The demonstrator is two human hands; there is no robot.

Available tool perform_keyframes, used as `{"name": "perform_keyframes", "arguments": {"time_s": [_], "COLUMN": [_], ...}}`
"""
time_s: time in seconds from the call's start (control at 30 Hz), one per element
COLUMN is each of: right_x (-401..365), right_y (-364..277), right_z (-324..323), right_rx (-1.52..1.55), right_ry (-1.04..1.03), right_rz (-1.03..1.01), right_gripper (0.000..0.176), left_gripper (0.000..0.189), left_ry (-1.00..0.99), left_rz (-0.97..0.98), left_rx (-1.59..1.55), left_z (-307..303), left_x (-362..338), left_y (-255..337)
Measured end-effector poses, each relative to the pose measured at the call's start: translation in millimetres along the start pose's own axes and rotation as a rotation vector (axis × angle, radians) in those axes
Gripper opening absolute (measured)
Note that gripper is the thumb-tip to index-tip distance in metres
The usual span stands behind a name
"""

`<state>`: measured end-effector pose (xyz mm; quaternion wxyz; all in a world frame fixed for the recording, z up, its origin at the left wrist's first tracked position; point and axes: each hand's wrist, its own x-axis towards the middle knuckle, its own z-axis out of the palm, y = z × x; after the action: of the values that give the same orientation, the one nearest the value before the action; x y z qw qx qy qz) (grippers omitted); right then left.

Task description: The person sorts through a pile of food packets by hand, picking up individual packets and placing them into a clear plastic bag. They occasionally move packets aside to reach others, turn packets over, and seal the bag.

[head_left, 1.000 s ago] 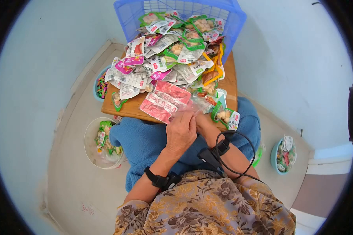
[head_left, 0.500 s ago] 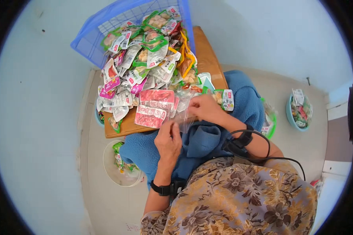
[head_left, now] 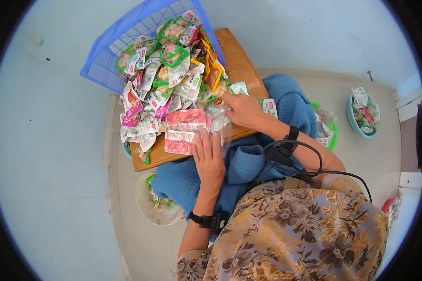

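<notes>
Red-and-white packets (head_left: pixel 180 133) in a clear plastic bag (head_left: pixel 224 125) lie at the front of a brown board (head_left: pixel 246 70). My left hand (head_left: pixel 208 152) lies on the right part of the packets, its fingers stretched out. At the upper right of the bag is my right hand (head_left: pixel 239 108), with its fingertips bent together at small packets near the heap; what they hold, if anything, is hidden. Beyond the bag, a heap of small snack packets (head_left: pixel 162 75) spills from a tipped blue basket (head_left: pixel 98 61).
A blue cloth (head_left: pixel 286 103) covers the lap. On the floor stand a whitish bucket (head_left: pixel 143 206) at lower left, a green-rimmed basin (head_left: pixel 333 136) and a light blue basin (head_left: pixel 354 122) at right, all with packets. A cable (head_left: pixel 342 173) runs from the right wrist.
My left hand has opened and moved onto the packets. My right hand has moved up toward the heap. The whole view has shifted slightly.
</notes>
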<state>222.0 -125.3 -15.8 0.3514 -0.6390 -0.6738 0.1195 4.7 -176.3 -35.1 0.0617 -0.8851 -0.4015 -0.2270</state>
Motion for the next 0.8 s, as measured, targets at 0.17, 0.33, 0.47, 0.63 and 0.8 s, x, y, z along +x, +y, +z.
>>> {"name": "perform_keyframes", "arguments": {"time_s": [0.17,0.33,0.47,0.63,0.8], "right_x": [6,6,0,-8,-7], "right_y": [5,-4,2,17,5], "right_z": [7,2,-6,-11,-11], "right_rx": [0.017,0.002,-0.004,-0.115,-0.212], "right_ry": [0.030,0.069,0.002,-0.035,-0.044], "right_rz": [0.054,0.094,0.000,-0.334,-0.545], "right_gripper": [0.025,0.022,0.026,0.034,0.036], "left_gripper": [0.053,0.052,0.051,0.049,0.048], "left_ry": [-0.046,-0.099,-0.109,-0.088,-0.069], "left_rz": [0.048,0.061,0.057,0.002,-0.048], "left_rx": [0.017,-0.045,-0.084,-0.154,-0.214], "left_z": [8,1,-3,-11,-24], "left_x": [1,-5,-6,-4,-1], "left_y": [4,2,0,0,-2]}}
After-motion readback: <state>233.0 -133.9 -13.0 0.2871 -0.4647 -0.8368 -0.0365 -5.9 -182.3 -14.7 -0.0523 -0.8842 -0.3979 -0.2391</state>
